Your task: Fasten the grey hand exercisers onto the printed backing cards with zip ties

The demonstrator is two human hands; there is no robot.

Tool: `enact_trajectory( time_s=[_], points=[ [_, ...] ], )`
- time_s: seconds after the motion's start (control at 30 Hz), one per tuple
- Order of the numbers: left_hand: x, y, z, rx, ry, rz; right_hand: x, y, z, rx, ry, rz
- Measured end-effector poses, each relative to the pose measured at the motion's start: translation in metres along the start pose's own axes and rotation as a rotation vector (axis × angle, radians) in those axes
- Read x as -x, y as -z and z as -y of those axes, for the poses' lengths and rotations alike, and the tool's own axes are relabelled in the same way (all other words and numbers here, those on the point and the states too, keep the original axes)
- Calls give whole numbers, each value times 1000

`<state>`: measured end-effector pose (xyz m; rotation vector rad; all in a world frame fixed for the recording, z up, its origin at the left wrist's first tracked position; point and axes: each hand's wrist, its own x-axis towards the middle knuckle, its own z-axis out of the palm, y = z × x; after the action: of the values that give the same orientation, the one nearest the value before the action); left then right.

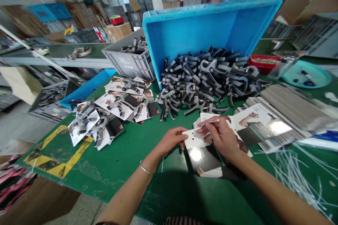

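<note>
My left hand (171,140) pinches the left edge of a printed backing card (195,140) held over the green table (126,154). My right hand (221,134) grips the card's right side and pinches a thin white cable tie (211,122) near the card's holes. A stack of more cards (260,124) lies just right of my hands. Behind them a heap of grey hand grippers (203,81) spills out of a tipped blue crate (211,24).
Finished cards with grippers attached (105,112) lie piled at the left. Loose white cable ties (298,168) are scattered at the right. A grey bin (129,61), a red tray (264,63) and a teal bowl (306,74) stand farther back. A person is behind the crate.
</note>
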<state>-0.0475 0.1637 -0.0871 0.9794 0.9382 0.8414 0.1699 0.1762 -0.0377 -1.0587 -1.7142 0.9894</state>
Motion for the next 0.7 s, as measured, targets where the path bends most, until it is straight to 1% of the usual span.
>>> enact_trajectory(
  time_s=[0.07,0.17,0.2,0.33,0.4,0.43,0.5,0.53,0.63,0.67,0.7],
  points=[
    [0,0,2,7,-13,-39,-1,-4,-7,33,3,23],
    [-3,-3,10,87,-90,-173,-3,-5,-14,96,35,79],
    [-4,-5,14,114,-108,-199,-3,-5,-15,120,46,112],
    [-11,-16,34,141,-145,-189,-6,-4,-16,255,98,254],
    [-11,-19,40,123,-154,-229,-7,-2,-16,296,134,265],
    [-9,-19,42,97,-146,-259,-7,-2,-16,296,146,250],
    [3,-17,42,-3,-115,-291,-7,1,-16,276,147,207],
    [12,-15,41,-73,-101,-266,-7,2,-16,264,135,193],
    [41,-12,36,-264,-115,-100,-7,3,-18,253,104,217],
    [49,-12,36,-308,-135,-62,-7,2,-18,261,107,236],
    [54,-13,36,-344,-162,-55,-8,1,-18,274,113,253]
  ],
)
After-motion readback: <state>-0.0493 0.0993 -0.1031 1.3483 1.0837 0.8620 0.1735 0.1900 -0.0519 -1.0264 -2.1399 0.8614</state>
